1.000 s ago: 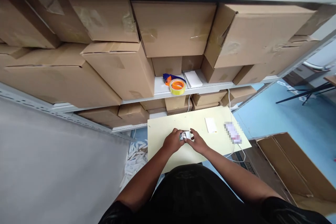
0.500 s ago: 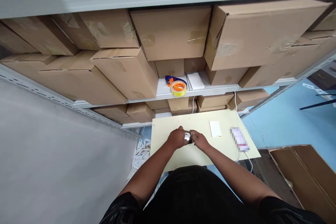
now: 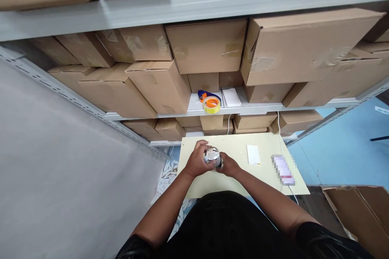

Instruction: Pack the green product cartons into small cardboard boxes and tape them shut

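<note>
Over the pale yellow table (image 3: 200, 184), a shiny silver object with a rounded end (image 3: 212, 154) is held between my two hands. My left hand (image 3: 197, 161) wraps round its left side, fingers curled with the thumb near me. On the other side, my right hand (image 3: 228, 164) is closed at the object's darker right end, its fingertips partly hidden. What kind of object it is I cannot make out. A small white card (image 3: 253, 154) lies flat on the table, to the right of my right hand.
A blurred phone-like item (image 3: 283, 169) with a white cable lies at the table's right. Behind stand shelves with cardboard boxes (image 3: 209, 44); a tape dispenser (image 3: 211, 104) and a white stack (image 3: 231, 97) sit on one. White scraps (image 3: 167, 176) cover the floor at left.
My left hand has opened wider round the silver object, and more of its rounded end shows. The object looks turned more upward. The view has shifted up and left.
</note>
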Demonstrator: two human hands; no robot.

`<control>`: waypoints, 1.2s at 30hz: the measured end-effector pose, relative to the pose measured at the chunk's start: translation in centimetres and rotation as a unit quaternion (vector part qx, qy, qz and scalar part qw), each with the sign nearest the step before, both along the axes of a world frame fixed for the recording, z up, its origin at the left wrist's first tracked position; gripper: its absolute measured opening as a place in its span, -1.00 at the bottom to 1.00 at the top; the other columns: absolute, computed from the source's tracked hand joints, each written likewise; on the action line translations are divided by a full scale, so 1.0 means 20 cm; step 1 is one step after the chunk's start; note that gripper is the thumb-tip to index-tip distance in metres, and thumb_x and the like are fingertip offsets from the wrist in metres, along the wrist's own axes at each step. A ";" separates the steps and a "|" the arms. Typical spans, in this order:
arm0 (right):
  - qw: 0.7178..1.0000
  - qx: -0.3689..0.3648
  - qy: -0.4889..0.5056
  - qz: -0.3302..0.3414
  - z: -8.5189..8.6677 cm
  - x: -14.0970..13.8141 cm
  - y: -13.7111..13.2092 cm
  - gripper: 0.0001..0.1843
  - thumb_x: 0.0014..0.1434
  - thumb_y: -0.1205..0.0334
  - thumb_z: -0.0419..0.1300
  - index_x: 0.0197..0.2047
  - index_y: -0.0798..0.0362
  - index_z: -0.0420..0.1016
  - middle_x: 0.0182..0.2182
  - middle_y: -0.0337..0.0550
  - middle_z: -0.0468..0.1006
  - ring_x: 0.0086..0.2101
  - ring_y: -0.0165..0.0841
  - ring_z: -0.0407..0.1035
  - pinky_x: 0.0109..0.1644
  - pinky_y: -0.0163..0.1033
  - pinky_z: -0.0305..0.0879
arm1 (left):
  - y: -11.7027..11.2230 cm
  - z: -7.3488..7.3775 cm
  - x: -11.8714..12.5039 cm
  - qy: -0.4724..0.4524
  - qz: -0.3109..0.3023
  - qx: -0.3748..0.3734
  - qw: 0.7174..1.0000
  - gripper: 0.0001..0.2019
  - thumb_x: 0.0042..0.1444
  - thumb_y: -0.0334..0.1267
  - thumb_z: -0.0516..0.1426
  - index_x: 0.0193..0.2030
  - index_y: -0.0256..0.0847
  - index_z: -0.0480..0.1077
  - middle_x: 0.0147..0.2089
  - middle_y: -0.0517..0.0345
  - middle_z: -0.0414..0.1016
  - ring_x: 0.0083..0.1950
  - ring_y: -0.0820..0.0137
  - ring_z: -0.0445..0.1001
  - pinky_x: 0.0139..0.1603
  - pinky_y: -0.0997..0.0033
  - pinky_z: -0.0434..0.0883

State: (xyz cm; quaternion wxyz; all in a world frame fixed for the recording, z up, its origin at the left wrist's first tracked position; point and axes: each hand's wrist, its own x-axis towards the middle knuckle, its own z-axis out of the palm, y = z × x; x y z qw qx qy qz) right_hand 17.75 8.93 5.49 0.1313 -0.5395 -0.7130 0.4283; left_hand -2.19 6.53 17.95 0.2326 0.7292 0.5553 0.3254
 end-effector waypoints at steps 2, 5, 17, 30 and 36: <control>1.000 -0.006 0.004 0.007 0.00 0.00 0.01 -0.13 -0.10 0.00 0.47 0.25 0.02 0.32 0.12 0.05 0.50 0.02 -0.04 0.45 0.03 -0.06 0.33 | -0.01 0.09 -0.05 -0.058 0.062 0.030 0.996 -0.63 -0.16 -0.23 0.25 -0.16 -0.14 0.33 0.17 -0.12 0.33 0.13 0.12 0.43 0.07 0.21 0.47; 0.999 -0.035 0.024 0.023 0.02 0.05 0.01 0.06 -0.19 0.07 0.51 0.36 -0.01 0.23 0.23 0.08 0.41 0.18 0.02 0.32 0.21 0.05 0.27 | -0.01 0.21 -0.13 -0.121 0.155 0.081 0.977 -0.75 -0.07 -0.17 0.19 -0.25 -0.12 0.27 0.11 -0.07 0.37 0.09 0.16 0.43 0.08 0.23 0.44; 0.795 -0.380 0.473 0.023 0.62 0.20 -0.20 -0.15 0.22 -0.50 -0.11 0.16 0.06 0.41 -0.05 0.11 0.58 -0.27 -0.16 0.54 -0.19 -0.06 0.47 | -0.06 0.31 0.16 -0.538 0.119 -0.033 0.834 -0.44 0.14 0.18 0.09 0.11 -0.21 0.38 0.08 -0.11 0.55 0.09 0.08 0.54 0.03 0.14 0.48; 0.796 -0.346 0.497 -0.004 0.70 0.31 -0.24 -0.37 0.20 -0.35 0.10 0.09 -0.04 0.33 -0.13 -0.03 0.55 -0.28 -0.20 0.52 -0.22 -0.08 0.46 | -0.16 0.32 0.49 -0.606 0.094 -0.131 0.779 -0.36 0.01 0.07 0.32 0.15 -0.24 0.35 0.03 -0.15 0.59 0.13 0.00 0.54 0.08 0.06 0.49; 0.831 -0.204 0.516 -0.023 0.71 0.25 -0.30 -0.38 -0.03 -0.07 0.48 0.01 -0.11 0.31 -0.09 -0.15 0.47 -0.21 -0.26 0.43 -0.19 -0.18 0.45 | -0.26 0.30 0.46 -0.531 0.133 -0.118 0.829 -0.28 0.02 0.22 0.30 0.20 -0.14 0.27 -0.04 0.00 0.55 -0.08 0.22 0.55 -0.13 0.28 0.51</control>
